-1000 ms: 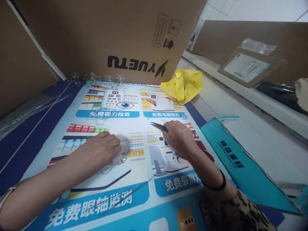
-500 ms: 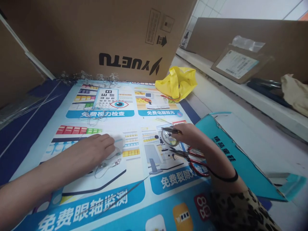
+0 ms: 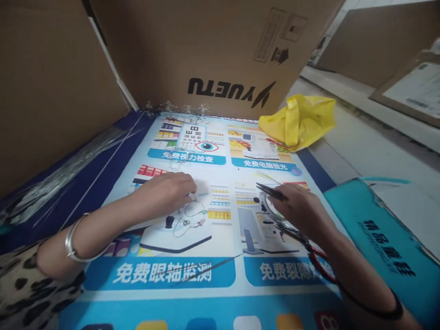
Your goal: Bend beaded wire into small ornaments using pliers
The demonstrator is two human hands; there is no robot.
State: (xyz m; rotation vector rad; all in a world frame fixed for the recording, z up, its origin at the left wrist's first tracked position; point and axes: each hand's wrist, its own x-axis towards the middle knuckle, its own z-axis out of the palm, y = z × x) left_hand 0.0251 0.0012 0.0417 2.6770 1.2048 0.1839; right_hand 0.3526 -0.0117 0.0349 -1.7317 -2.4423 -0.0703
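Note:
My left hand (image 3: pixel 173 192) is closed in a pinch over the printed sheet. From its fingertips hangs a thin beaded wire (image 3: pixel 186 222), curling in loops with small clear and coloured beads. My right hand (image 3: pixel 299 206) is wrapped round a dark, narrow pointed tool (image 3: pixel 270 190), tips towards the left; its rear is hidden in the palm, so pliers or tweezers cannot be told apart. Under that hand lie red-handled scissors (image 3: pixel 323 266), partly covered. Beside them is a clear round ring or dish (image 3: pixel 269 207). Several thin straight wires (image 3: pixel 266 176) lie just beyond the tool.
The printed sheet (image 3: pixel 220 247) covers the work surface. Tangled beaded wires (image 3: pixel 185 112) lie along its far edge, before a tall cardboard box (image 3: pixel 220 50). A yellow bag (image 3: pixel 299 121) sits at far right, a teal shoebox piece (image 3: pixel 374 238) at right, bundled wires (image 3: pixel 65 169) at left.
The view has swung left, so the scene sits further right. My left hand still pinches the beaded wire; my right hand keeps its dark tool and now covers more of the scissors.

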